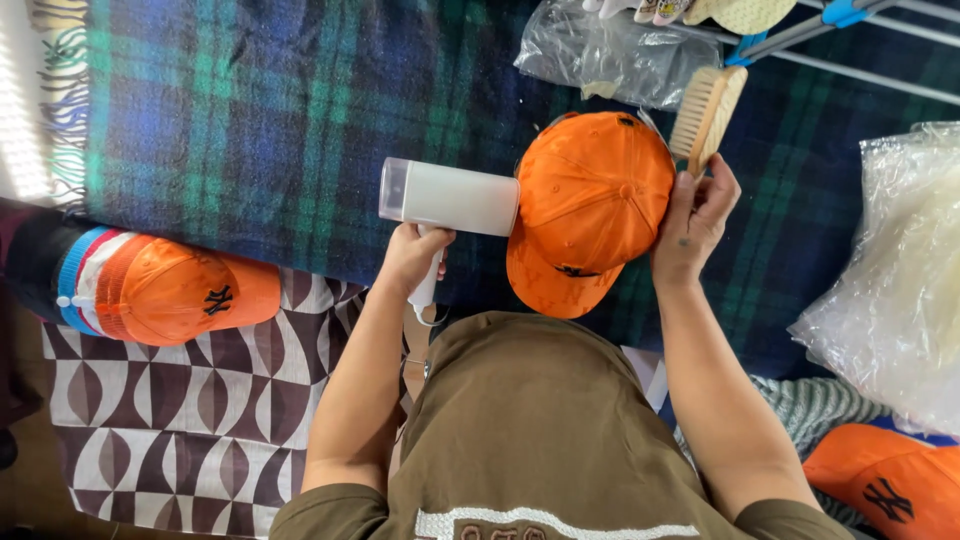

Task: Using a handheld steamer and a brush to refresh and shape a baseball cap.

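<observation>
orange cap (590, 205), white steamer (450, 197), plaid blue-green blanket (260, 110)

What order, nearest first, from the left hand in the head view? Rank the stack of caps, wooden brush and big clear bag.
From the left hand:
1. Stack of caps, on its left.
2. Wooden brush, upper right.
3. Big clear bag, far right edge.

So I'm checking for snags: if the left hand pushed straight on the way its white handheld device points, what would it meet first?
Most likely the orange cap: the left hand grips the white device, whose end already looks to be against the cap's side. Depth is unclear, so actual contact is uncertain.
</observation>
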